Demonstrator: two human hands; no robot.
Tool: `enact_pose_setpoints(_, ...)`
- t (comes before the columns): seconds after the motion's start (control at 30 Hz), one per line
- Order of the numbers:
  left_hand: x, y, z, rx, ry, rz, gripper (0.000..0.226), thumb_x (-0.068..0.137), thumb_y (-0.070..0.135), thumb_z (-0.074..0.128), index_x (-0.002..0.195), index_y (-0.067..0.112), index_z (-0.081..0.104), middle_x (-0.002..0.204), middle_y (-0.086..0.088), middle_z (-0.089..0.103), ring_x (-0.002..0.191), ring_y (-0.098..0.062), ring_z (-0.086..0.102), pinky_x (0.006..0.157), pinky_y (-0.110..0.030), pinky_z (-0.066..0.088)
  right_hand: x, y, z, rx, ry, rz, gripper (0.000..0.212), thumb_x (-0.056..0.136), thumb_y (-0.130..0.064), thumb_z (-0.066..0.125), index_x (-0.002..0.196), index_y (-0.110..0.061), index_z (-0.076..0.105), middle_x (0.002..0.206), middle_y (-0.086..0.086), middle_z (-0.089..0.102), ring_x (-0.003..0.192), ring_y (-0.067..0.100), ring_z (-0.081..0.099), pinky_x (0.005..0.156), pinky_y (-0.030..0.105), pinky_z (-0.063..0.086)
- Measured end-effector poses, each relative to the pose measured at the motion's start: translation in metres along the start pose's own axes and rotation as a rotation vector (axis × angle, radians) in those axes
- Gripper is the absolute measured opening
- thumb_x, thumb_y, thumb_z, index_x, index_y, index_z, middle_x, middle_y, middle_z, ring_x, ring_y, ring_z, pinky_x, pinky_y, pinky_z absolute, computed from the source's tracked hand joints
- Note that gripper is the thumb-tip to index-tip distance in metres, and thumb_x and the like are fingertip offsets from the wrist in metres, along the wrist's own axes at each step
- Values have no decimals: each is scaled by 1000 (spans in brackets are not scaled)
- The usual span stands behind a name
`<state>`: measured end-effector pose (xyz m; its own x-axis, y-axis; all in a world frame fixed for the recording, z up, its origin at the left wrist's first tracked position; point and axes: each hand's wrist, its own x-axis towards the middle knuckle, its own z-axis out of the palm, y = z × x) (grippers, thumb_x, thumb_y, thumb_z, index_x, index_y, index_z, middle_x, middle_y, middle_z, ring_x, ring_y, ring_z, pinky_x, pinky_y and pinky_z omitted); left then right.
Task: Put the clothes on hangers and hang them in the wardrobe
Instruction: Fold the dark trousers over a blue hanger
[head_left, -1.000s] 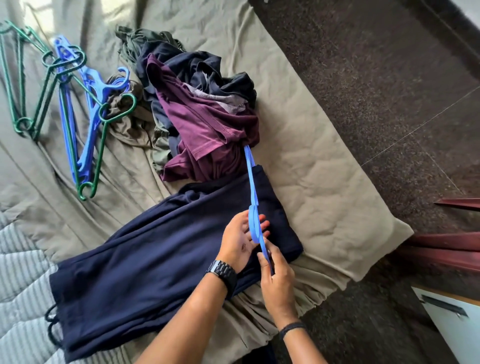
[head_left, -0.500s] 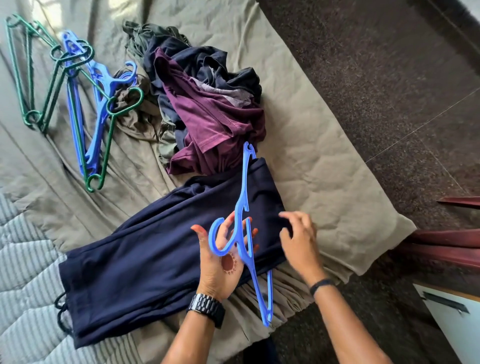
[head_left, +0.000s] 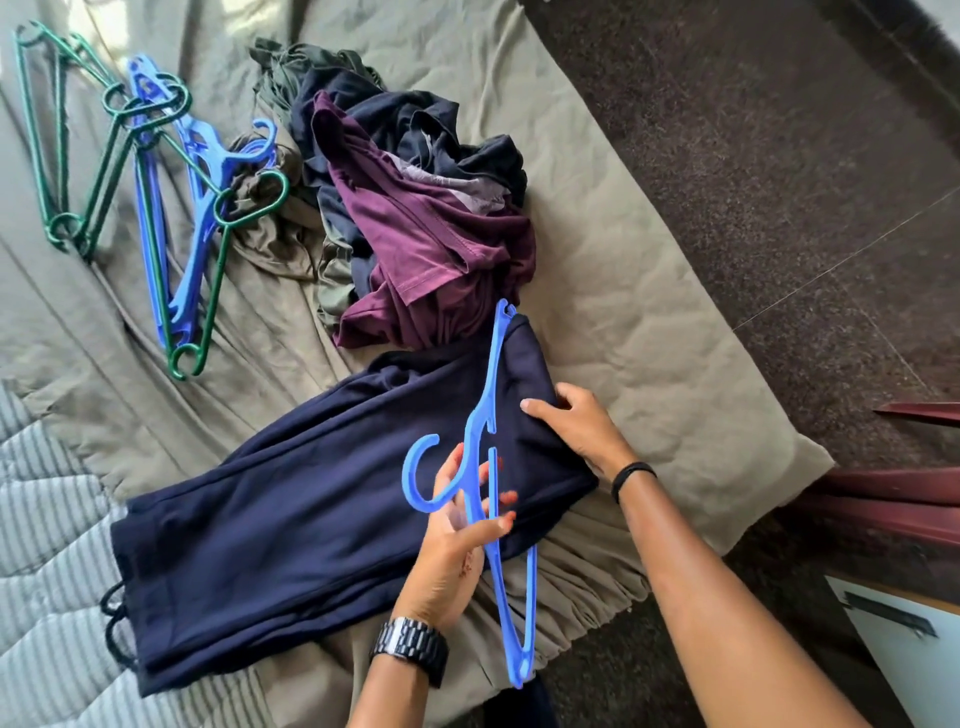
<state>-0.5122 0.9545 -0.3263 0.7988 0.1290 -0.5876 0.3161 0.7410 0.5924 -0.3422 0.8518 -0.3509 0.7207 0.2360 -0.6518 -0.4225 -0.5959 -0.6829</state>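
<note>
So the bed (head_left: 649, 291), under an olive sheet, is basically the holding area here and it carries everything. Biggest item on it is the navy garment (head_left: 322, 499), folded long and lying flat across the near part of the sheet, drawstrings poking out at its left end. Looks like trousers, though I wouldn't swear to it. It's soft, floppy knit, light, zero stiffness, so I'd guess it sags and slides if you lift it by one corner. Best bet is taking the folded end and feeding it through the hanger's opening so it drapes evenly over the bar.

Behind it is the clothes pile (head_left: 415, 208), a maroon tee on top of dark blue and olive stuff, all crumpled and not yet hung. Left of that lies the spare hangers (head_left: 171, 208) bunch, green and blue ones tangled at the hooks, so they'll probably snag when you pull one out.

The blue hanger (head_left: 493, 467) is thin rigid plastic, light, held up on edge just over the navy garment. The left hand (head_left: 457, 551) grasps it near the hook's neck, fingers wrapped around it. The right hand (head_left: 576, 426) pinches the garment's right folded end, fingers curled into the cloth.

No wardrobe in view that I can tell.
</note>
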Motion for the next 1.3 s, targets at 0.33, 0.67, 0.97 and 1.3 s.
enact_pose_setpoints(0.33,-14,20,7,152,589,78,27,101,22,43,87,11,64,58,5,46,41,-3,31,37,-15,21,-74,-56,-2,339,-322,140,28,92,-5,57,118,3,61,113,18,68,98,30,66,89,41,54)
enact_pose_setpoints(0.67,-66,81,-42,7,791,217,23,99,22,47,82,12,58,59,0,37,33,-1,27,34,-11,19,-169,-125,-12,538,-393,-33,24,84,-7,56,106,-6,65,103,11,73,91,23,70,75,30,59)
enact_pose_setpoints(0.97,-83,88,-25,109,591,93,22,100,20,44,89,7,60,60,1,40,39,-4,26,36,-15,20,-111,-52,-29,338,-91,29,23,90,-5,60,113,-2,61,104,12,71,85,20,70,70,28,58)
enact_pose_setpoints(1.3,-95,93,14,188,516,97,21,100,19,44,88,9,58,59,3,39,44,-7,25,38,-18,20,-95,22,-19,-359,309,173,50,90,-4,54,138,-9,43,132,19,53,122,33,46,100,36,35)
